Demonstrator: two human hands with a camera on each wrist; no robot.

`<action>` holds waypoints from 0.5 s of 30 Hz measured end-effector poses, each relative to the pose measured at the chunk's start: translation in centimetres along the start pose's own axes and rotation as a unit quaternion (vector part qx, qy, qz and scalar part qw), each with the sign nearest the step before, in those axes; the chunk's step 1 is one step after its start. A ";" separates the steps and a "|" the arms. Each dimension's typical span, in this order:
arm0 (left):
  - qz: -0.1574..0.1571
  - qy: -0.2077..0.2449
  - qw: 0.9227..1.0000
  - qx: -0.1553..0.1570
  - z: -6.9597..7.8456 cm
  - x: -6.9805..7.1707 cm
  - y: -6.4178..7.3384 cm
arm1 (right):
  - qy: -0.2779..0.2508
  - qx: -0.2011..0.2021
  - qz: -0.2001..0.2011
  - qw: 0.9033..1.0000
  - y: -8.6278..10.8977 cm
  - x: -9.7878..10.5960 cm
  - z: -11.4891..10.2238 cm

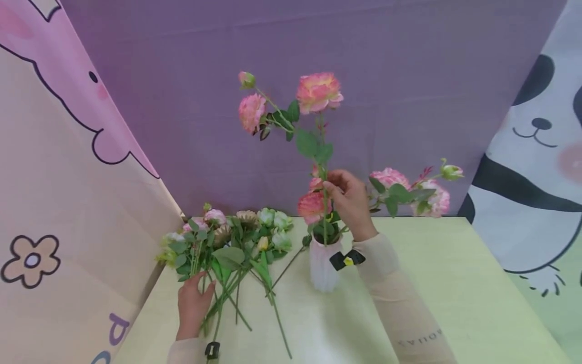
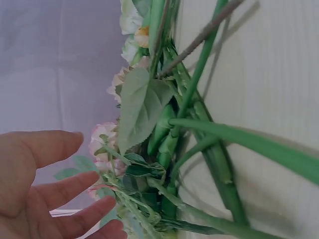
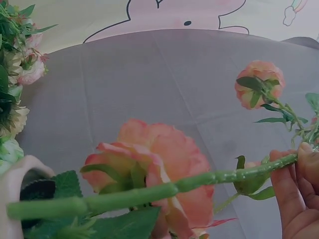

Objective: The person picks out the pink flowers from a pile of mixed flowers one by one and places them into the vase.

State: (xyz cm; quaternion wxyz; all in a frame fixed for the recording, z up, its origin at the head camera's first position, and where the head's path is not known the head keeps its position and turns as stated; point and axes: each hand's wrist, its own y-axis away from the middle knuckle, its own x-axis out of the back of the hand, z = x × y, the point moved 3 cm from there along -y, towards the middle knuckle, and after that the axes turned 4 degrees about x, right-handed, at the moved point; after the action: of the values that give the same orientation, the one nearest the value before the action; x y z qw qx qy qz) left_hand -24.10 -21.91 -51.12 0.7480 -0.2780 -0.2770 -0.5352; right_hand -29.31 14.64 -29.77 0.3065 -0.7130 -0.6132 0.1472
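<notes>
My right hand [image 1: 350,197] pinches the green stem [image 3: 164,191] of an upright artificial peony spray [image 1: 320,92] with two pink blooms and a bud. The cut end of that stem overlaps the mouth of a white vase [image 1: 325,268] in the head and right wrist views. Other pink peonies stand in the vase: a coral bloom [image 1: 313,206] in front and a spray [image 1: 429,197] leaning right. At the left, my left hand [image 1: 194,303] is beside a heap of artificial flowers [image 1: 232,237]; in the left wrist view its fingers [image 2: 79,214] are spread and relaxed, holding nothing.
The heap's green stems [image 1: 279,323] fan toward the near side of the pale table [image 1: 454,288]. A brown stem [image 1: 288,268] lies between heap and vase. Behind the table rises a purple backdrop [image 1: 409,91], with cartoon-printed panels [image 1: 541,202] at both sides.
</notes>
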 end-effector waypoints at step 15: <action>-0.016 -0.039 0.999 0.023 -2.3 -0.3 -1.1 | 0.030 0.040 0.007 0.999 0.3 0.1 0.0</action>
State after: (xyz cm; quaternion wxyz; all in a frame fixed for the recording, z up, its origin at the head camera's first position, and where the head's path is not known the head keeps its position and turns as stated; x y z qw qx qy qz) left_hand -24.99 -23.66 -52.77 0.7344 -0.2773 -0.3221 -0.5292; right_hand -28.99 14.70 -29.93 0.3521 -0.7086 -0.5924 0.1519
